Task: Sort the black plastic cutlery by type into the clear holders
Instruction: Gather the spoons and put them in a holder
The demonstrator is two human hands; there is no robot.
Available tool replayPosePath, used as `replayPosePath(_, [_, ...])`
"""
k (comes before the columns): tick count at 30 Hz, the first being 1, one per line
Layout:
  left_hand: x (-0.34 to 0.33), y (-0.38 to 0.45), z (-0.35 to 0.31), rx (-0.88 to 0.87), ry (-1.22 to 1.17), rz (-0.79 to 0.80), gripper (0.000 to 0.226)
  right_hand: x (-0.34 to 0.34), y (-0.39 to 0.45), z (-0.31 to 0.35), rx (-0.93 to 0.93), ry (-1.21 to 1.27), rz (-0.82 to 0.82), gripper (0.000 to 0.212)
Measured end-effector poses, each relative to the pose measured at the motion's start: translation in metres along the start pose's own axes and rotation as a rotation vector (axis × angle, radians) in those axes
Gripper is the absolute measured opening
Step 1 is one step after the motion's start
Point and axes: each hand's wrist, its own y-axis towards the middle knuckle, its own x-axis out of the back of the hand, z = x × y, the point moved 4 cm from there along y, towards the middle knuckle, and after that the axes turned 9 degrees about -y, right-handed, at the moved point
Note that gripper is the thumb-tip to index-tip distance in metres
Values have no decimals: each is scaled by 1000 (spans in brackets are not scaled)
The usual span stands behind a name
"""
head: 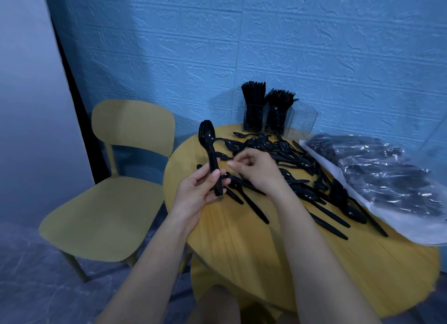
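Note:
My left hand (199, 190) grips a stack of black plastic spoons (210, 149) by the handles, bowls up, above the left edge of the round yellow table (242, 239). My right hand (254, 170) hovers just right of it with fingers loosely curled and holds nothing. Under and beyond it lies a pile of loose black spoons (302, 178). At the back of the table stand clear holders: one with knives (253, 111), one with forks (278, 113), and a third holder (303, 120) that looks empty.
A clear plastic bag of more black cutlery (387, 178) lies on the table's right side. A yellow-green chair (113, 198) stands left of the table. A blue textured wall (266, 45) is right behind the holders.

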Motion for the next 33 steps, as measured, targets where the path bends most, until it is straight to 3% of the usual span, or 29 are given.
replayPosePath(3, [3,0,0,-6,-28,-38,27,14,-3,-13,-43,-370,22,17])
replayPosePath(8, [5,2,0,-13,-48,-83,21,1,-6,-13,-75,-578,183,22])
replayPosePath(15, [6,2,0,-15,-70,-92,22,-11,-3,-18,-107,-609,234,16])
replayPosePath(20, [6,1,-1,-13,-65,-86,23,5,-2,-13,-96,-426,25,13])
replayPosePath(23, [4,0,-1,-14,-46,-64,25,16,-1,-6,-71,-6,-95,9])
replayPosePath(26, [1,-1,-1,-15,-27,-35,34,15,-4,5,-15,352,-23,14])
replayPosePath(30, [-2,-2,-1,4,-23,29,32,1,-5,11,44,454,75,13])
replayPosePath(33, [-4,-3,-1,16,-32,72,36,-5,-1,15,107,360,29,10])
